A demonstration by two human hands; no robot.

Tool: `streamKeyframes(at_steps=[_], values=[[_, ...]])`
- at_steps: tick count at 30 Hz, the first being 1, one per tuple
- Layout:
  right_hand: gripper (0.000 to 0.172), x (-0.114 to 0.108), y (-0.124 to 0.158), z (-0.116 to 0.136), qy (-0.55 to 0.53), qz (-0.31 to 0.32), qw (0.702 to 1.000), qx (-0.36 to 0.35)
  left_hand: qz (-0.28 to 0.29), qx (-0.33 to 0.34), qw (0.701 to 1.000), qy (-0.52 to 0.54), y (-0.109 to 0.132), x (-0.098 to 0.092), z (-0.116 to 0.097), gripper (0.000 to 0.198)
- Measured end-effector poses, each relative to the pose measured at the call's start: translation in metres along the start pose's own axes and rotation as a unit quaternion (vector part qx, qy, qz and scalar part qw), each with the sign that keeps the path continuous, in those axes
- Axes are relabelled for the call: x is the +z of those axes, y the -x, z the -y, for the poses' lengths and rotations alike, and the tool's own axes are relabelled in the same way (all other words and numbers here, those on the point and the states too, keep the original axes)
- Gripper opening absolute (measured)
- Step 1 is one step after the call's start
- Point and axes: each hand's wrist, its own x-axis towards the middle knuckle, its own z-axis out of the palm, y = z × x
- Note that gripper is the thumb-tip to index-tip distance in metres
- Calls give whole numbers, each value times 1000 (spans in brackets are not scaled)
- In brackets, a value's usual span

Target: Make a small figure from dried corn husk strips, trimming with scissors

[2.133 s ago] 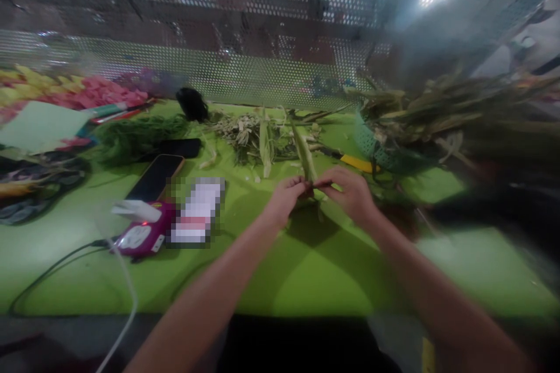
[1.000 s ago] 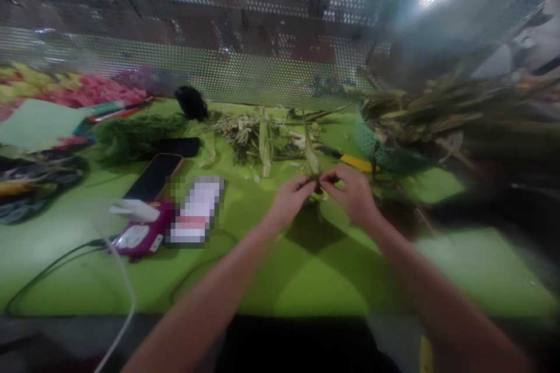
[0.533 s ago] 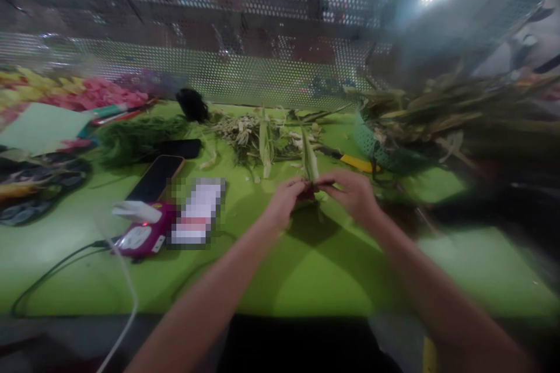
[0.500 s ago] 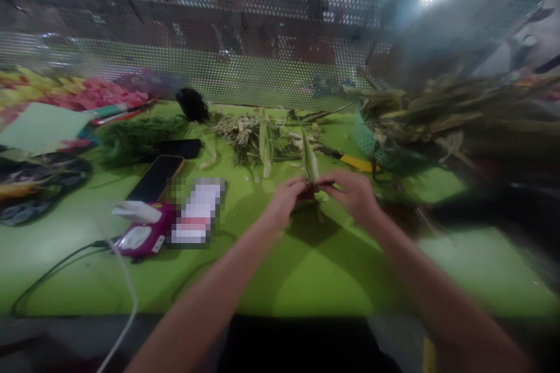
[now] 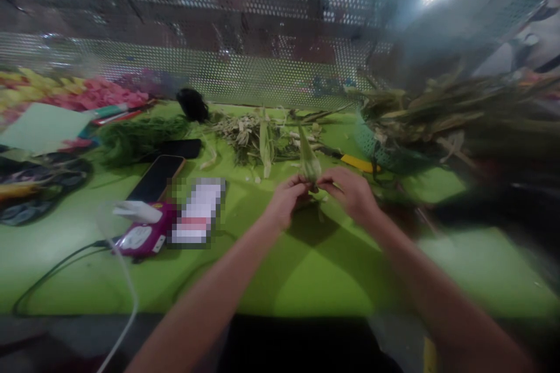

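A pale green leaf piece, like a corn husk, stands upright between my hands with its narrow tip pointing away. My left hand pinches its lower end from the left. On the right side of that same end, my right hand has thumb and forefinger pressed together. Fingers cover part of the base, so its exact shape is hidden. Just beyond lie another flat husk and a heap of dry scraps.
A teal basket heaped with dry husks stands at right, near a yellow-handled tool. At left are a dark phone, a blurred-out screen, a purple device with cables, and green fibre. Perforated metal rises behind.
The husk has turned between my fingers and now shows a broader face, with its base flared wider. Both hands stay in nearly the same place; the table items have not moved.
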Motion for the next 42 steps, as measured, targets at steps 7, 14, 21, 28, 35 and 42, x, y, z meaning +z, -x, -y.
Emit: streamKeyframes(at_steps=[7,14,21,28,35,42], values=[[5,3,0,3,-29,-18,996,77,38,57,997,-37,1,0,-2,9],[3,6,1,4,-81,-27,990,110,21,60,994,-89,6,3,-6,12],[11,4,-1,4,-142,-63,986,57,-28,34,999,-12,-2,-3,1,7],[9,4,1,1,-49,-45,997,-27,-17,-16,999,33,0,0,0,3],[6,3,0,2,-30,-42,999,12,-6,-8,1000,30,-2,1,3,15],[3,4,0,8,-40,-56,993,100,30,75,994,-70,3,1,1,5]])
